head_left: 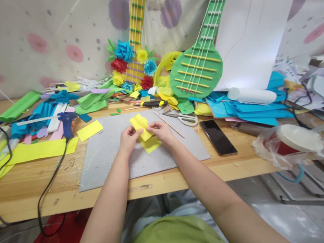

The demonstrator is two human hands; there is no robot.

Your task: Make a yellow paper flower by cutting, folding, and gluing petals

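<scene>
Over a grey cutting mat (pixel 107 161), both my hands pinch a small piece of yellow crepe paper (pixel 139 123). My left hand (pixel 130 137) grips its lower left side between thumb and fingers. The right side is pinched by my right hand (pixel 161 130). Just below the held piece lies another yellow paper piece (pixel 152 144), partly covered; whether the two are joined I cannot tell. A wooden stick (pixel 170 125) and scissors with white handles (pixel 188 120) lie right of my right hand. Left of the mat's top is a yellow paper rectangle (pixel 90 130).
A blue glue gun (pixel 67 122) with a black cord stands at left. A black phone (pixel 217 137) lies right of the mat. Behind are a green paper guitar (pixel 197 70), a yellow one with paper flowers (pixel 137 70), a utility knife (pixel 153 103) and blue paper (pixel 251 109).
</scene>
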